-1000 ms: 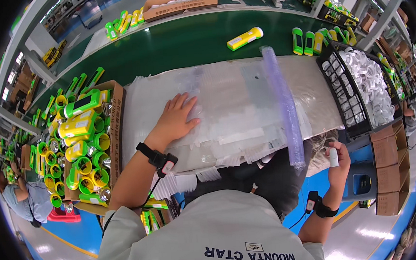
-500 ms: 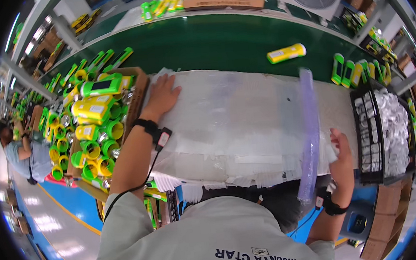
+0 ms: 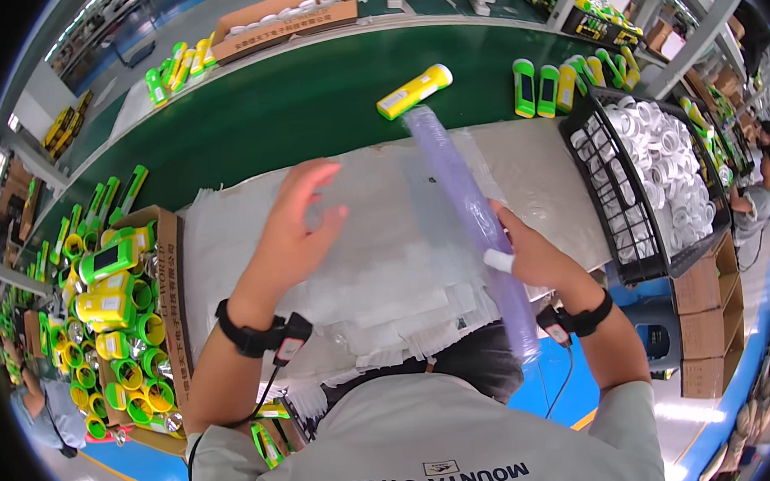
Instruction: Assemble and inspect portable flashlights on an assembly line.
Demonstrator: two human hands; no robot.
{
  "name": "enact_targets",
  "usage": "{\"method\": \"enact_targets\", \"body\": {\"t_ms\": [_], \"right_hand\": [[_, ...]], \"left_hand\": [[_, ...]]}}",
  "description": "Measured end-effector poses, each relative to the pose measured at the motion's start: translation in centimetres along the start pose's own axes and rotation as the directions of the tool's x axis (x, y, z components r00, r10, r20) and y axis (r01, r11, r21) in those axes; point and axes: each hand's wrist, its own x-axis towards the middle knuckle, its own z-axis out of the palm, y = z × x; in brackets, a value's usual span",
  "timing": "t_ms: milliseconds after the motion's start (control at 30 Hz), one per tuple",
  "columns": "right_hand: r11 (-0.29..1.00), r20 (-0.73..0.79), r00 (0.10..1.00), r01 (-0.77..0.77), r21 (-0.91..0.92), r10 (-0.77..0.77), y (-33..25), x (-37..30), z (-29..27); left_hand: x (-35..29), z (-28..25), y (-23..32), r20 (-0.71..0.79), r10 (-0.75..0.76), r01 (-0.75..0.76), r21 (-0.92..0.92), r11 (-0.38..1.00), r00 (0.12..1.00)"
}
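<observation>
A long purple tube-shaped pack in shiny clear film (image 3: 463, 194) lies slantwise across the worktop, its near end sticking out past the front edge. My right hand (image 3: 540, 255) grips its right side, a white cover on one fingertip lying over the film. Over the middle of the pale, film-covered worktop (image 3: 377, 250), my left hand (image 3: 289, 225) is raised with fingers apart, holding nothing. A yellow and green flashlight body (image 3: 414, 92) lies on the green surface just beyond the pack's far end.
At left, a cardboard box (image 3: 175, 293) is heaped with yellow and green flashlight bodies. A black crate (image 3: 611, 182) of white rings stands at right. Several flashlight bodies (image 3: 547, 90) line up behind it. Farther back sits a carton of white round parts (image 3: 287, 27). Co-workers are at both sides.
My left hand has lifted off the worktop's far left corner and come toward the middle. My right hand has come to the pack, which has shifted left and tilted. The view has turned.
</observation>
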Motion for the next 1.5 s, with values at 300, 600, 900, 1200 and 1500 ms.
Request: {"method": "enact_targets", "body": {"t_ms": [300,600,900,1200,1500], "right_hand": [[0.813,0.027,0.937,0.317,-0.488,-0.349,-4.5,-2.0,-2.5],[0.724,-0.128,0.857,0.331,-0.606,-0.499,1.6,-0.8,1.6],[0.792,-0.278,0.875,0.173,-0.586,-0.397,2.8,-4.4,4.4],[0.801,-0.335,0.863,0.123,-0.586,-0.378,2.2,-3.8,4.5],[0.814,-0.347,0.864,0.116,-0.569,-0.366,2.5,-3.6,2.3]], "left_hand": [[-2.1,2.0,-1.6,0.008,-0.264,0.24,-0.441,0.865,0.965],[-8.8,3.9,0.3,0.007,-0.551,0.479,-0.503,0.719,0.834],[-12.0,4.5,1.8,-0.07,-0.659,0.632,-0.227,0.742,0.749],[-13.3,4.4,1.5,0.068,-0.739,0.706,-0.365,0.607,0.67],[-13.3,2.8,0.6,-0.018,-0.578,0.55,-0.283,0.786,0.816]]}}
